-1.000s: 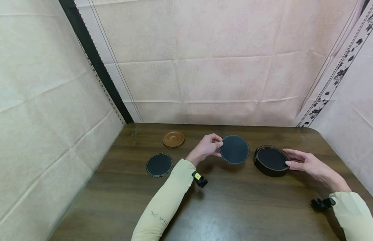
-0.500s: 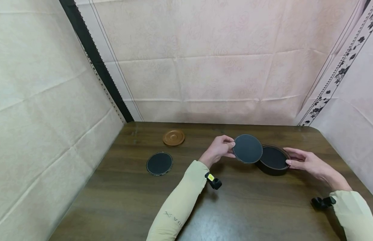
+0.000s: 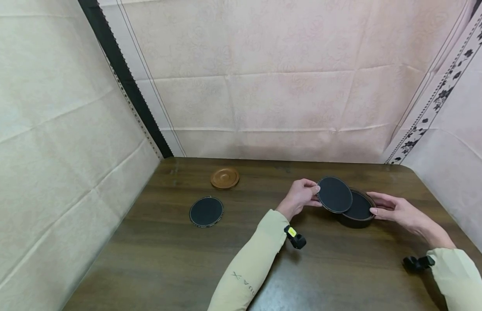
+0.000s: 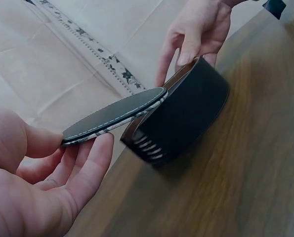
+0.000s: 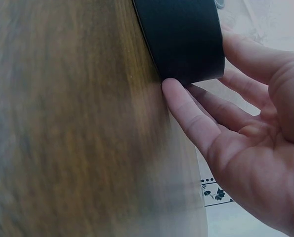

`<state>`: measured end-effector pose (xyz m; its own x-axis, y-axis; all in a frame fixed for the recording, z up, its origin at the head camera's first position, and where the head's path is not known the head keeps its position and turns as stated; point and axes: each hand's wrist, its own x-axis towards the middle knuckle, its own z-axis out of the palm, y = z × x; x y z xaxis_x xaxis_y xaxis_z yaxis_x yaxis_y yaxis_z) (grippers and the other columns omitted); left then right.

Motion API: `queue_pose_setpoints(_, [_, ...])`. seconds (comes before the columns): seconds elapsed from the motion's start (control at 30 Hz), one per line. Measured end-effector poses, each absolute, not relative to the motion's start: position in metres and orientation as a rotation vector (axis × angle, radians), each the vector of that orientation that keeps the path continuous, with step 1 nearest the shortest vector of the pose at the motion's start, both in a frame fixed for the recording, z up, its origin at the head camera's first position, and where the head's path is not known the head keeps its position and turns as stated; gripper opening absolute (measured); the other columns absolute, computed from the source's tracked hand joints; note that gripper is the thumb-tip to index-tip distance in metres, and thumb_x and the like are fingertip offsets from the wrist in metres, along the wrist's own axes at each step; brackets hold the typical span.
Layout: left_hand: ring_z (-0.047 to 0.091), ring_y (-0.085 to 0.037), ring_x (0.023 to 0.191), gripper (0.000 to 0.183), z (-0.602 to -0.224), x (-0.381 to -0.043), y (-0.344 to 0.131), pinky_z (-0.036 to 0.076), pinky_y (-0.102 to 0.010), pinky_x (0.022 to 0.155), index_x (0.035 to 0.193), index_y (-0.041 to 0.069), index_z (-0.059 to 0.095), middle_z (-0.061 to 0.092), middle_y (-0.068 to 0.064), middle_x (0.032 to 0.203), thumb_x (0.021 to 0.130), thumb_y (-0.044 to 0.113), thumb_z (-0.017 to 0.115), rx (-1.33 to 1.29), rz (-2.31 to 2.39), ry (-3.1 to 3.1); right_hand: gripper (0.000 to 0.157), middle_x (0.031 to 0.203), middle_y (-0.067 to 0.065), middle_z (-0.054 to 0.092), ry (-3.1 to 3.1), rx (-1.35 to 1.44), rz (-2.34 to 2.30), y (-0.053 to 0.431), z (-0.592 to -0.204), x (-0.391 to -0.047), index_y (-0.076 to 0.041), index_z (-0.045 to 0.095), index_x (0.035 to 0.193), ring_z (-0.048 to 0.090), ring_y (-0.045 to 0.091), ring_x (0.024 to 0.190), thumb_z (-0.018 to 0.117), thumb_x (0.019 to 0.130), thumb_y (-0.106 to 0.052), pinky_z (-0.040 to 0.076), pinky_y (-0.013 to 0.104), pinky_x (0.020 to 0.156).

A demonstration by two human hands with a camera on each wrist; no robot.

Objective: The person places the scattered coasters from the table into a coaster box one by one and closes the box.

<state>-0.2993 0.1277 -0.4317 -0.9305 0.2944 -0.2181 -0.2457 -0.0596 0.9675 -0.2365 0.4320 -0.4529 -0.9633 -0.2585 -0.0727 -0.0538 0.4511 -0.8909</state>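
Observation:
My left hand (image 3: 299,198) pinches a round dark coaster (image 3: 335,195) by its left edge, thumb on top and fingers beneath. The coaster is tilted and its far edge overlaps the rim of a black round coaster holder (image 3: 353,223). In the left wrist view, white stitching runs along the edge of this coaster (image 4: 114,112), and the holder (image 4: 191,108) shows a brown inside and pale slanted marks on its wall. My right hand (image 3: 398,214) grips the holder's right side. In the right wrist view, fingertips lie against the holder's black wall (image 5: 181,39).
Another dark coaster (image 3: 206,212) lies flat on the wooden table (image 3: 155,259) at the left. Behind it is a brown round disc with raised rings (image 3: 225,178). Pale patterned cloth (image 3: 264,86) hangs around the table's back and sides.
The left hand has carried the coaster rightward, from beside the holder to over its left rim. The right hand and the holder have stayed nearly in place.

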Motion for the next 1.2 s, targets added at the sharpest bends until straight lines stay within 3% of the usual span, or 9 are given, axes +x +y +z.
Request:
queue_pose_setpoints(0.67, [0.067,-0.022,0.065,0.005,-0.442,-0.286,0.164,0.06,-0.042,0.069,0.091,0.003,0.064,0.067,-0.013,0.078,0.09,-0.002,0.065,0.031,2.143,1.659,0.071,0.115,-0.025,0.059,2.495,-0.265,-1.519,0.432,-0.452,-0.236,0.007,0.027,0.149,0.064,-0.004,0.101,0.065,0.094,-0.015,0.058,0.029,0.081])
queue_pose_setpoints(0.9, [0.062,-0.016,0.057,0.007,-0.448,-0.285,0.168,0.059,-0.034,0.058,0.088,0.003,0.063,0.066,-0.01,0.074,0.088,-0.001,0.069,-0.003,2.131,1.731,0.071,0.128,-0.001,0.059,2.535,-0.261,-1.464,0.432,-0.453,-0.236,0.006,0.029,0.149,0.063,-0.005,0.101,0.066,0.094,-0.019,0.058,0.028,0.081])
queue_pose_setpoints(1.1, [0.058,-0.013,0.055,0.014,-0.455,-0.283,0.172,0.053,-0.025,0.048,0.083,0.007,0.06,0.066,-0.008,0.073,0.086,0.0,0.072,-0.036,2.09,1.817,0.07,0.116,-0.02,0.06,2.519,-0.273,-1.496,0.432,-0.454,-0.236,0.009,0.028,0.148,0.064,-0.004,0.101,0.065,0.095,-0.016,0.058,0.029,0.08])
queue_pose_setpoints(1.2, [0.058,-0.012,0.054,0.014,-0.455,-0.283,0.174,0.056,-0.027,0.051,0.082,0.007,0.06,0.066,-0.007,0.073,0.086,0.0,0.071,-0.019,2.07,1.851,0.07,0.119,-0.015,0.061,2.523,-0.266,-1.493,0.432,-0.453,-0.236,0.008,0.028,0.148,0.064,-0.002,0.1,0.065,0.095,-0.016,0.059,0.029,0.08])
